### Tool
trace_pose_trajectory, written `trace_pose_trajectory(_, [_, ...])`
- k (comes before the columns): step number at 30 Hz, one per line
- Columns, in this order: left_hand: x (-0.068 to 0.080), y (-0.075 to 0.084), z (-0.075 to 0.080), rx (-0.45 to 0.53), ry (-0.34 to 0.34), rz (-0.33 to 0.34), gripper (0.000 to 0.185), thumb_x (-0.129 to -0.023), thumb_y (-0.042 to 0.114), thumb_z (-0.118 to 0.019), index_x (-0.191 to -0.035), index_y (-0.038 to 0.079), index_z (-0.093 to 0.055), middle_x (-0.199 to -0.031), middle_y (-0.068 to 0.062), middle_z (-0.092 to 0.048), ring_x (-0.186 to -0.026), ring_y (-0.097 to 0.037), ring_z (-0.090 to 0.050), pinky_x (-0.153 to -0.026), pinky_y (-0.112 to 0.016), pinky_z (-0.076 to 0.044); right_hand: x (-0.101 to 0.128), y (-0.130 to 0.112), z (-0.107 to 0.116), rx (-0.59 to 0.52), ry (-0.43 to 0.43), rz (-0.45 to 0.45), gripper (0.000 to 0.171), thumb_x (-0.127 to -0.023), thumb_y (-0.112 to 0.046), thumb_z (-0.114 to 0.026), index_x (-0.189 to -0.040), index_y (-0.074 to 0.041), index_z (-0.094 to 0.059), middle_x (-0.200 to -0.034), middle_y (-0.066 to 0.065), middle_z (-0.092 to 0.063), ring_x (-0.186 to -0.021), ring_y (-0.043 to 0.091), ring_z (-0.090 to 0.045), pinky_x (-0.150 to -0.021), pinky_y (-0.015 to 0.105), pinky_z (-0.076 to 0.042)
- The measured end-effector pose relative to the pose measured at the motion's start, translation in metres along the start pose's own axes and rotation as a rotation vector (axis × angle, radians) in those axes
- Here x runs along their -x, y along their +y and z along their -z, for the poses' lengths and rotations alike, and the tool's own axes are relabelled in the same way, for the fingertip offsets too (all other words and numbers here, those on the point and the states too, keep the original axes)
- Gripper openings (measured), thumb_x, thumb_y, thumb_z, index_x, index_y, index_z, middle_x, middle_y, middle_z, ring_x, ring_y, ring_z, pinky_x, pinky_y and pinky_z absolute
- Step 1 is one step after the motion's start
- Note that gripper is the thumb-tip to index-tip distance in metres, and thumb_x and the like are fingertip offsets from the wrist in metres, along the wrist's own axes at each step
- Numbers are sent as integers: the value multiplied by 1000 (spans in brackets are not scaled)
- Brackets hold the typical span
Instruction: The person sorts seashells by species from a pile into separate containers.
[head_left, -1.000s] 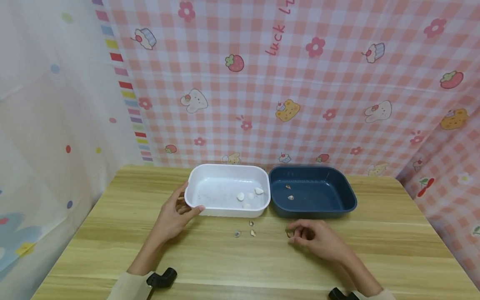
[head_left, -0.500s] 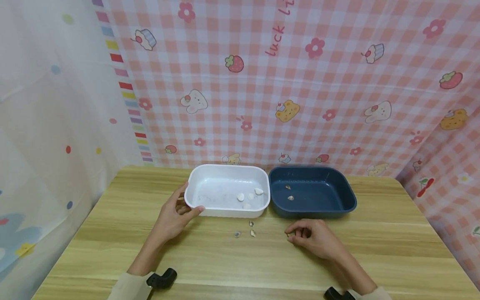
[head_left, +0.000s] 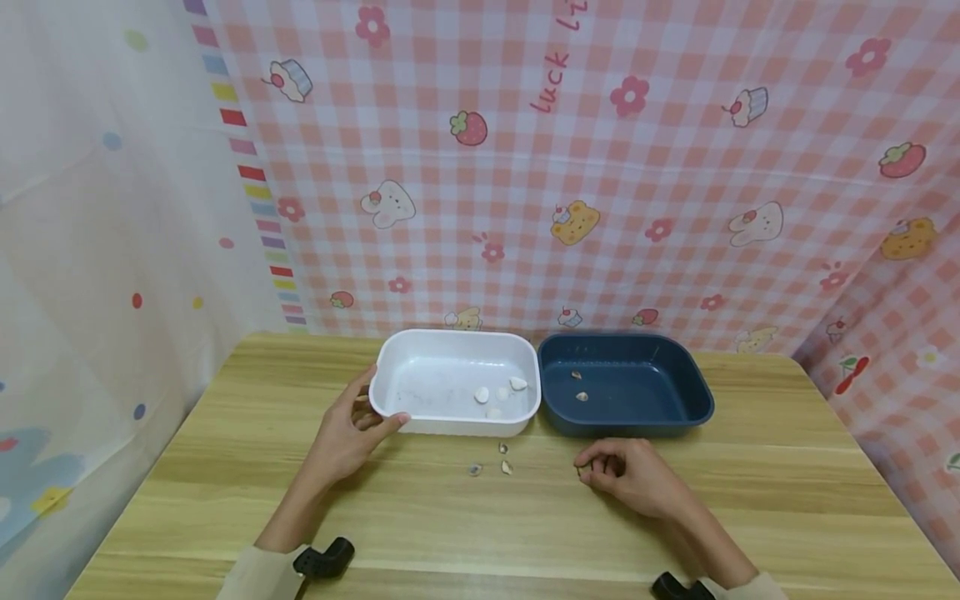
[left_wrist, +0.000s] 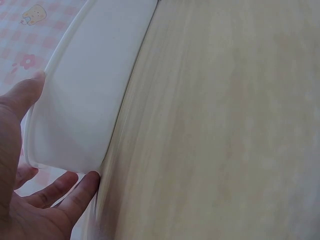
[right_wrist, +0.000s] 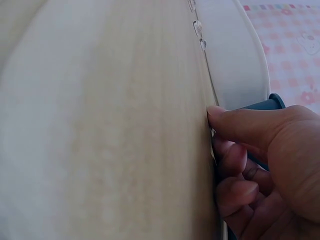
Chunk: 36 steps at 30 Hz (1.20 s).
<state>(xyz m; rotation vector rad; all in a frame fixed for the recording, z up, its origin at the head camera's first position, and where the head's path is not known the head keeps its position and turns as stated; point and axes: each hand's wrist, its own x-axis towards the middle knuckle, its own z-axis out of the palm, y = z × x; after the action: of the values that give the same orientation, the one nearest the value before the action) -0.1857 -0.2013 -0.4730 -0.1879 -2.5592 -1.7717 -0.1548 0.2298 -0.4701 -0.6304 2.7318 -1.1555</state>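
My left hand (head_left: 347,433) grips the left front corner of a white plastic tray (head_left: 457,427), thumb on its rim and fingers against its side, as the left wrist view also shows. Low over the wooden table, my right hand (head_left: 633,477) pinches a small seashell (head_left: 579,471) between thumb and fingers; most of the shell is hidden. Three little seashells (head_left: 506,467) lie in front of the white tray. Inside that tray are several white shells (head_left: 482,395). Two brownish shells (head_left: 582,397) sit in the dark blue tray (head_left: 626,430), just beyond my right hand.
The two trays stand side by side near the back of the wooden table (head_left: 450,533). Behind them hangs a pink checked cloth (head_left: 525,192), and a pale dotted cloth (head_left: 112,250) hangs at the left.
My right hand has stayed in nearly the same place, its fingertips drawing closer together on the small seashell. My left hand and both trays have not moved.
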Motion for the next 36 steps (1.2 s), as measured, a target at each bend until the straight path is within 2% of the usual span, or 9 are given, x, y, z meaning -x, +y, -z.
trace_pose_trajectory(7, [0, 0, -1, -3, -2, -1, 94, -89, 33, -83, -163, 20, -26, -144, -21, -50, -125, -37, -59, -99, -33, -61, -1, 4, -2, 10, -10, -5, 6, -92, -17, -78, -97, -20, -76, -77, -10, -63, -67, 0, -55, -60, 17, -50])
trace_pose_trajectory(16, [0, -1, -2, 2, -4, 3, 94, -89, 34, -82, -163, 20, -26, -144, -20, -50, -125, -37, -59, -98, -32, -61, -1, 0, -2, 28, -5, 42, 6, -92, -17, -78, -97, -20, -75, -80, -12, -63, -70, 0, -55, -60, 17, -51])
trace_pose_trajectory(27, [0, -1, -1, 3, 0, 9, 94, -89, 33, -82, -163, 20, -26, -144, -21, -49, -126, -38, -59, -98, -30, -61, -1, -21, 9, 13, 56, 158, 8, -91, -11, -78, -96, -15, -75, -76, -11, -62, -68, -1, -55, -57, 19, -52])
trace_pose_trajectory(36, [0, 0, -1, -8, 1, 10, 94, -89, 35, -82, -163, 19, -26, -144, -21, -50, -127, -38, -58, -100, -32, -60, -3, -32, 23, 43, 125, 155, 10, -90, -10, -78, -98, -16, -76, -75, -14, -60, -66, 0, -56, -56, 20, -52])
